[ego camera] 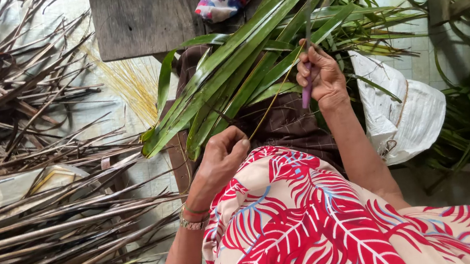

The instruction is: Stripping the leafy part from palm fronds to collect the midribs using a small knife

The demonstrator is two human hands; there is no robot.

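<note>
Fingers of left hand [222, 152] pinching thin yellowish midrib [271, 103], right hand [319, 74] gripping purple-handled tool [307, 95]

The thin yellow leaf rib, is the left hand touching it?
Touching. The head view shows the left hand pinching the lower end of the thin yellow rib, which runs up toward the right hand.

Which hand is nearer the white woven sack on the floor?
Right. The right hand works just left of the white woven sack; the left hand sits farther left, across the lap.
</note>
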